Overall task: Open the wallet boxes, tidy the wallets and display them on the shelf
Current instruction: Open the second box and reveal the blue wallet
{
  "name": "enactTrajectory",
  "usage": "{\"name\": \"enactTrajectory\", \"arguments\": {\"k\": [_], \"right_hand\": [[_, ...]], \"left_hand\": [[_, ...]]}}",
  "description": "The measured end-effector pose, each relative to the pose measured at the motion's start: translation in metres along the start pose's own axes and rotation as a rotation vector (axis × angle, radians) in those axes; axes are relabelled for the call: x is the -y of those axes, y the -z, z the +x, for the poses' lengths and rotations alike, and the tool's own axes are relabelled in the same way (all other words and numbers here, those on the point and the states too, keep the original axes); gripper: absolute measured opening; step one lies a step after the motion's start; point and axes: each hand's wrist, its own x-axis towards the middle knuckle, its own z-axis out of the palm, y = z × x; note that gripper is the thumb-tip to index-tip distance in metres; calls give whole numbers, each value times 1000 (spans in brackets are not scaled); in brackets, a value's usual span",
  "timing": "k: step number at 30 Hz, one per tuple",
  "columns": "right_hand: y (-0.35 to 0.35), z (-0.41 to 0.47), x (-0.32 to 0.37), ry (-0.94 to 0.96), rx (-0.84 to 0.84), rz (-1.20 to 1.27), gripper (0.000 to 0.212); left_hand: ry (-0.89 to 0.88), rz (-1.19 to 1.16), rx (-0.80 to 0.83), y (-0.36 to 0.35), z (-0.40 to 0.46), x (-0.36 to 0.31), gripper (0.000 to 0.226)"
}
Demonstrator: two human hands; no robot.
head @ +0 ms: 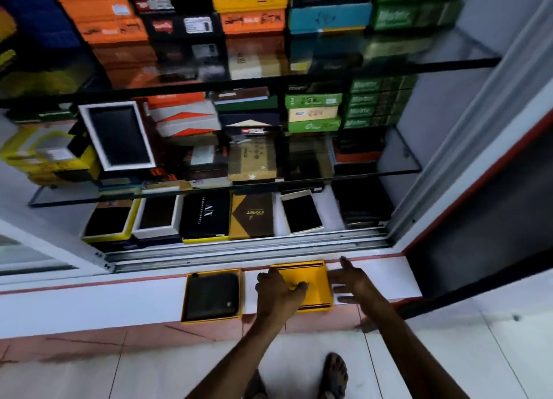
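On the white ledge (89, 303) in front of the cabinet lies an open yellow box (187, 297) with a black wallet (212, 297) in it. To its right lies a yellow lid (314, 279) with dark stripes. My left hand (278, 291) rests on the lid's left side, fingers curled over its edge. My right hand (353, 282) hovers at the lid's right edge with fingers spread, holding nothing. On the bottom shelf several boxes stand in a row: open ones showing dark wallets (107, 217) (302, 211), a black box (206, 214) and a brown box (253, 216).
Two glass shelves (401, 162) above carry stacked orange, green, yellow and blue boxes. A white-framed box (116, 135) leans on the middle shelf. Metal sliding-door tracks (239, 249) run between ledge and bottom shelf. My sandalled foot (335, 374) stands on the tiled floor.
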Motion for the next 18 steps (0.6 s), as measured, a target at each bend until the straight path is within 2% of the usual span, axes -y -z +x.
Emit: {"name": "enactTrajectory", "arguments": {"k": [5,9,15,18], "right_hand": [[7,5,2,-77,63,85,59],[13,8,2,-114,111,163,62],[19,5,0,-87,154,230,59],[20,3,-2,-36,153,232,49]], "left_hand": [[129,136,-55,-22,0,-20,105],[156,153,-122,-33,-3,-27,118],[180,132,-153,-39,-6,-37,120],[158,-43,-120,-29,-4,-30,106]]}}
